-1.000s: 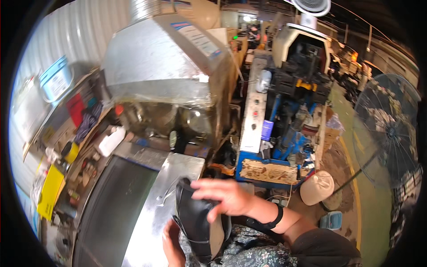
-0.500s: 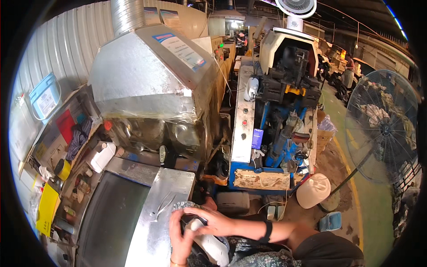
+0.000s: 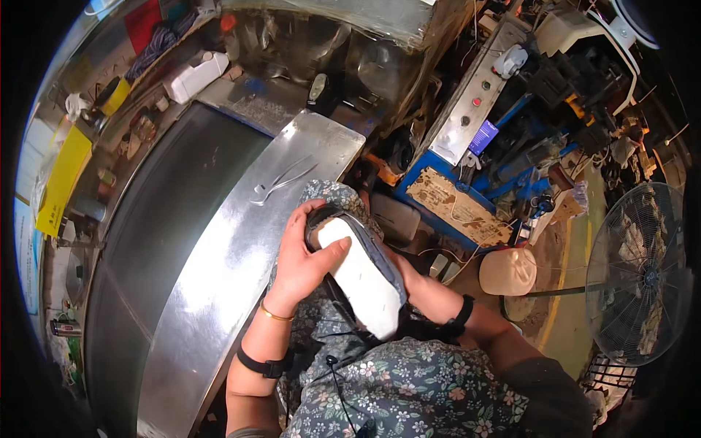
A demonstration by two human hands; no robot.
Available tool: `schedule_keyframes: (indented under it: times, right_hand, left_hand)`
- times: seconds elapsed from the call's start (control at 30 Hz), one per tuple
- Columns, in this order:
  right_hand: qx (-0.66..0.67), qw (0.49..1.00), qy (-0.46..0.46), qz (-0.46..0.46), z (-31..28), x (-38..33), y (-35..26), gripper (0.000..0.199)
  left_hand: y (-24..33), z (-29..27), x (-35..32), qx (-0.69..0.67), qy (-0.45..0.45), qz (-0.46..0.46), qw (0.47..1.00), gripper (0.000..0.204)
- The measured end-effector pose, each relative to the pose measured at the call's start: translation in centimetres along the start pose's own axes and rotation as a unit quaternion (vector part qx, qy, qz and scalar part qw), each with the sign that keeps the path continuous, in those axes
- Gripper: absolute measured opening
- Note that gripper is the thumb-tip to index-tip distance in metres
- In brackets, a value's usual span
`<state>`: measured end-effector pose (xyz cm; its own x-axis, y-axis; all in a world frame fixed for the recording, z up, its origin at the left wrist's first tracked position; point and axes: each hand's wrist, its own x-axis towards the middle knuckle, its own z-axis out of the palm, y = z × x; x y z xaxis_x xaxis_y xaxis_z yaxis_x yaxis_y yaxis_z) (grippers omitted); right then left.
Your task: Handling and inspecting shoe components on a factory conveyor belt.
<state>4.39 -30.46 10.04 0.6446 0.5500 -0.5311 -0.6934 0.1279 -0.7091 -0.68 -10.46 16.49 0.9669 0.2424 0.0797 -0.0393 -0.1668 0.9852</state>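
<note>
Held over my lap is a dark shoe upper [image 3: 392,271] stretched around a white last [image 3: 363,286], its white underside turned up toward me. My left hand [image 3: 298,252] grips one end, the thumb lying across the white surface and the fingers curled around the dark edge. On the other side, my right hand [image 3: 410,281] supports the shoe from the right; its fingers are mostly hidden behind it. A flowered apron [image 3: 431,379] covers my lap beneath the shoe.
Left of me runs a shiny metal ledge [image 3: 212,270] with a thin metal tool [image 3: 281,181] on it, beside a dark conveyor belt [image 3: 168,204]. To the right stand a blue-framed machine [image 3: 456,197], a beige jug [image 3: 507,271] and a large floor fan [image 3: 642,274].
The view has tilted down and turned. The shoe now shows its whole white underside. My right hand has shifted from its top end to the right side; my left hand keeps its hold.
</note>
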Motion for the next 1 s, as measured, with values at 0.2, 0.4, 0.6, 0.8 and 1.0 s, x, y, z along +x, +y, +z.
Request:
schedule_keyframes:
  times: [0.2,0.4,0.6,0.8,1.0]
  right_hand:
    - [-0.37,0.919,-0.057,-0.121,1.8,-2.1,-2.2,0.052]
    - [-0.721,0.612,0.086,-0.311,5.1,-1.2,-3.4,0.045]
    - [-0.359,0.908,-0.184,-0.114,-0.8,-1.4,-2.0,0.069]
    - [-0.423,0.832,-0.111,-0.34,0.5,-2.6,1.4,0.061]
    - [-0.474,0.812,-0.028,-0.339,0.9,-2.4,0.9,0.059]
  left_hand:
    - [-0.3,-0.7,-0.8,0.006,0.001,0.034,0.999,0.062]
    - [-0.4,-0.9,0.7,0.13,0.056,0.057,0.988,0.062]
    - [-0.8,-1.4,-0.5,0.107,0.008,0.095,0.99,0.065]
    - [0.3,-1.8,0.7,0.026,0.016,0.036,0.999,0.068]
    - [-0.3,0.5,-1.3,-0.206,0.097,-0.102,0.969,0.051]
